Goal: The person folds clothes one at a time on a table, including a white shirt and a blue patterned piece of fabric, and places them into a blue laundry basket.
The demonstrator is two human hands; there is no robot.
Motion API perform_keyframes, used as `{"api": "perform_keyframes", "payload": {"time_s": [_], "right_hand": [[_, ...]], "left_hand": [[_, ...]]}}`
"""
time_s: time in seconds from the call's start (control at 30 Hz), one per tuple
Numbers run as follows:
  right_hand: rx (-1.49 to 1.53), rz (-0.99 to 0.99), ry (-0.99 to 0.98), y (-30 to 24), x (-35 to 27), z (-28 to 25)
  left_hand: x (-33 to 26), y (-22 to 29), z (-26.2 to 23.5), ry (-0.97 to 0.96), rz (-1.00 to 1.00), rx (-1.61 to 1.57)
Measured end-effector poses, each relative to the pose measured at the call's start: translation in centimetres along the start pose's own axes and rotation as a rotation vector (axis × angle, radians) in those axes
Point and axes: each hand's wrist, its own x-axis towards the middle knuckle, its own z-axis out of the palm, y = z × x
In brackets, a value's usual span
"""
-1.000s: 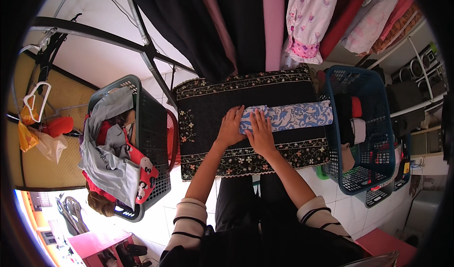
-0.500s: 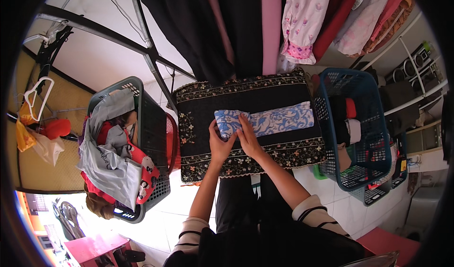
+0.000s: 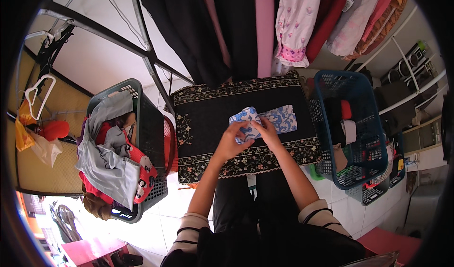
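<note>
**Head view: patterned cloth folded shorter, both hands on the fold**

Head camera shows me a clear change over the last second. The blue-and-white patterned cloth point(image 3: 265, 121) lay as a long strip across the counter point(image 3: 208, 120), reaching well toward the blue basket point(image 3: 331, 84); now its left end has been turned over toward the middle, and the piece is much shorter and thicker. I judge the folding to be well along, with the cloth near a compact packet but not yet lifted off the black floral cover.

My left hand point(image 3: 231, 143) has come in from the far left end and now sits at the cloth's left edge, fingers curled over the doubled layer, pinching it as far as I can tell. My right hand point(image 3: 267, 130) lies just beside it, fingers together and pressed flat on the cloth, thumb tucked at the fold. The two hands nearly touch.

The cloth rests on the counter's middle, right of centre. A dark green basket point(image 3: 142, 125) heaped with grey and red laundry stands to the left, and the blue one with rolled items to the right. Garments hang above on a rail.
</note>
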Motion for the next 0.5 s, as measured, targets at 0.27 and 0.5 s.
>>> {"api": "perform_keyframes", "payload": {"time_s": [0.27,0.5], "right_hand": [[-0.38,-0.082,-0.042,-1.8,0.9,-2.7],[-1.403,-0.544,-0.089,-1.9,2.3,-7.6]], "left_hand": [[2.6,-0.7,0.4,0.143,0.119,0.394],[2.8,-1.5,0.6,0.091,0.104,0.459]]}}
